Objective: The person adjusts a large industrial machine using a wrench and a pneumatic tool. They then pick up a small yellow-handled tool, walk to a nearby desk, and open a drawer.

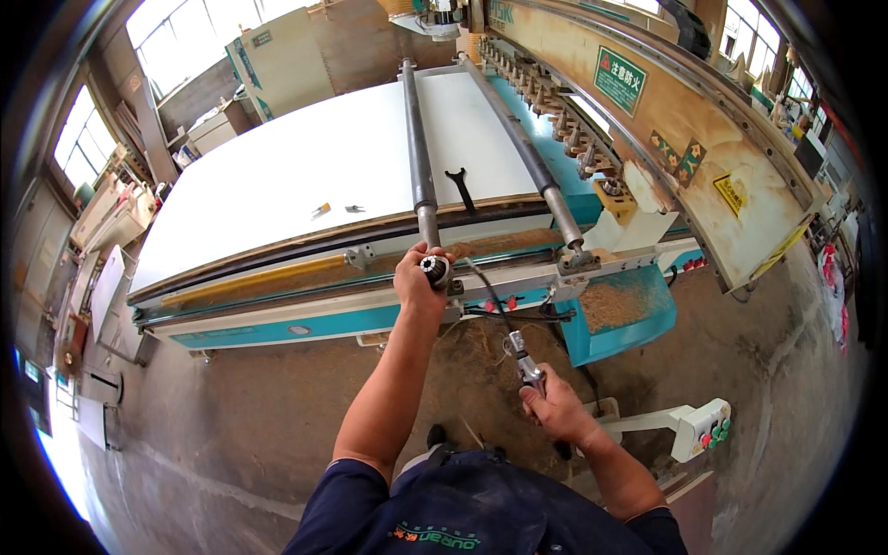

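My left hand (419, 280) is wrapped round a collet tool holder (434, 267), its slotted round nut facing up. It is held at the near edge of the machine bed, by the end of a long roller. My right hand (558, 407) grips a silver air blow gun (525, 363), lower and to the right. From the gun a thin dark nozzle (488, 287) reaches up toward the tool holder, its tip a little to the right of my left hand. A black hook spanner (460, 190) lies on the white board (305, 157). Two small bits, one of them a metal cutter (354, 209), lie there too.
Two long rollers (419, 139) span the board. To the right stands the machine gantry (647, 111), with a row of tool holders (555, 116) beneath it. A teal bin (618, 314) holds sawdust. A control box with buttons (700, 430) juts out at the lower right.
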The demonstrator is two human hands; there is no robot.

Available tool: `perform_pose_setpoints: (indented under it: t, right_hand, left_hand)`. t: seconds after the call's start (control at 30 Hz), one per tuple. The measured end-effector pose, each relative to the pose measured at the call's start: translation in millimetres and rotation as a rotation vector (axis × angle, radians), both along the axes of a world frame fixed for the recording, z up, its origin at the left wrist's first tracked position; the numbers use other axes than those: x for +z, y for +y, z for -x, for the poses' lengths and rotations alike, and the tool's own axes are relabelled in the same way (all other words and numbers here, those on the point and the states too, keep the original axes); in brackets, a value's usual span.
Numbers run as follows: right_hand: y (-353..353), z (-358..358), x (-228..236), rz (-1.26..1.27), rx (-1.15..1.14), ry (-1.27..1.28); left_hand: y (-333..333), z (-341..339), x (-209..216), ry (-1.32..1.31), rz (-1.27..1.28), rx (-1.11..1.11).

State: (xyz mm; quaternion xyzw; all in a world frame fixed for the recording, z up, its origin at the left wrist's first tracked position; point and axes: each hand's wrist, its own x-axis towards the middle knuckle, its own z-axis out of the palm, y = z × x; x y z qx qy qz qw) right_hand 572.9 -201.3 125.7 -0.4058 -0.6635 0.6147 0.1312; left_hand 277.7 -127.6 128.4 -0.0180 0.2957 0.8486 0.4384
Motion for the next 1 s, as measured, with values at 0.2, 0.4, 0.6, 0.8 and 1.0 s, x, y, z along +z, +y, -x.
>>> perform_pose_setpoints:
  t: [0.2, 0.4, 0.6, 0.8, 1.0]
  right_hand:
    - [-7, 0, 17, -0.065, 0.072, 0.002]
    - [-9, -1, 36, -0.193, 0.2, -0.136]
    - [2, -26, 14, -0.133, 0.089, -0.036]
    - [161, -81, -13, -0.064, -0.566, 0.131]
    - [251, -114, -14, -0.024, -0.723, 0.081]
  left_hand:
    - [-5, 23, -15, -0.061, -0.444, -0.276]
    - [-17, 30, -8, 0.025, -0.739, -0.551]
    - [-16, 37, -11, 0.11, -0.752, -0.568]
    - [-37, 42, -46, 0.004, -0.164, -0.37]
    - [-93, 44, -154, -0.183, 0.26, -0.221]
